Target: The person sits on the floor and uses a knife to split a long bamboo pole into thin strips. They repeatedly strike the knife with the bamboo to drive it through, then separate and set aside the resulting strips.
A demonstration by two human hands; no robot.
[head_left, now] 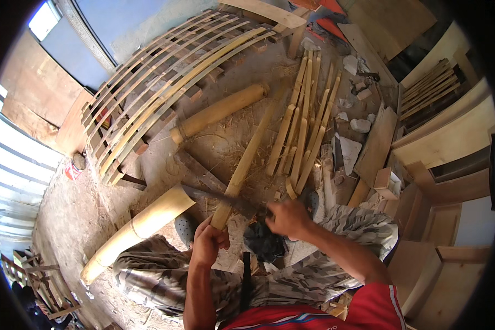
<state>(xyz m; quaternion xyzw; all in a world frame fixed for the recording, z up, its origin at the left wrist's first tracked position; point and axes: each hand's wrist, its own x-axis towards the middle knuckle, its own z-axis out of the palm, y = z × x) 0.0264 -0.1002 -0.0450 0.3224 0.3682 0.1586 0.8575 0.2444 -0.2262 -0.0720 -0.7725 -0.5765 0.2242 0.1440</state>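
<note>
My left hand (pixel 207 242) is closed around the near end of a long split bamboo strip (pixel 247 159), which slants away from me to the far right. Across the strip, just beyond that hand, lies the dark broad blade of a machete (pixel 209 196). My right hand (pixel 290 219) is closed at the blade's right end, and its fingers hide the handle. To the left of my hands a wide half-round piece of bamboo (pixel 143 228) leans by my left leg. Below the blade, between my legs, is a crumpled black plastic bag (pixel 265 242).
Beyond my hands a bamboo pole (pixel 220 111) lies on the dirt floor among shavings. Several narrow bamboo strips (pixel 308 121) are piled to its right, near broken stones (pixel 361 125). A slatted rack (pixel 170 88) stands far left, wooden furniture (pixel 440 181) at right.
</note>
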